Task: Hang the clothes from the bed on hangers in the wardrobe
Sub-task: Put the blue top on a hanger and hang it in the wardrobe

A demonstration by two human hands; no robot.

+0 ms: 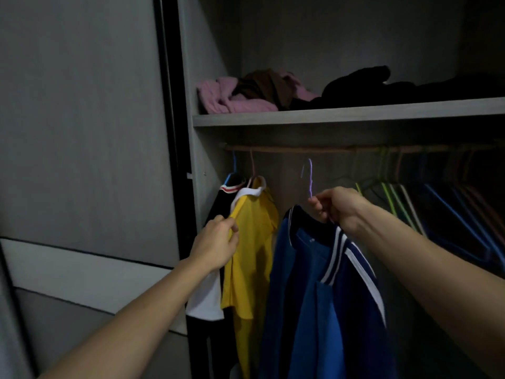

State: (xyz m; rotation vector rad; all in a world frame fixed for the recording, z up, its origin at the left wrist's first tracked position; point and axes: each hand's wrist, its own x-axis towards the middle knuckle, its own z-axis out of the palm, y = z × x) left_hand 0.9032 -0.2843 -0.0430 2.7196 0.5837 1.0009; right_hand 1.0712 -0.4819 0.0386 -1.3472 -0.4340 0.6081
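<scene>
The right hand (pixel 337 207) has its fingers curled around the neck of a purple hanger (pixel 310 176), gripping it just below the hook. A blue shirt (pixel 308 283) with white stripes at the collar and shoulder hangs from that hanger and drops past the lower edge of the view. The hook's top sits just under the rod (pixel 287 149), not touching it.

The left hand (pixel 216 248) pinches the shoulder edge of a yellow shirt (pixel 254 236) between thumb and fingers. That shirt hangs on the rod from a pink hook. Touching its left side is a black and white shirt (pixel 205 302) on a blue hook, pressed near the side wall of the wardrobe (pixel 196 77).

Between the pink hook and the bunch of empty hangers (pixel 393 198) to the right, a bare stretch of rod is open, and the purple hook is below the middle of it. The empty hangers, green, white and blue, crowd the rod from there to the right edge.

Close above the rod runs the front edge of a shelf (pixel 328 116), so there is little room over the rod. On the shelf lie a pink garment (pixel 232 101) at the left, with brown cloth and then a black heap (pixel 360 83) to its right.
</scene>
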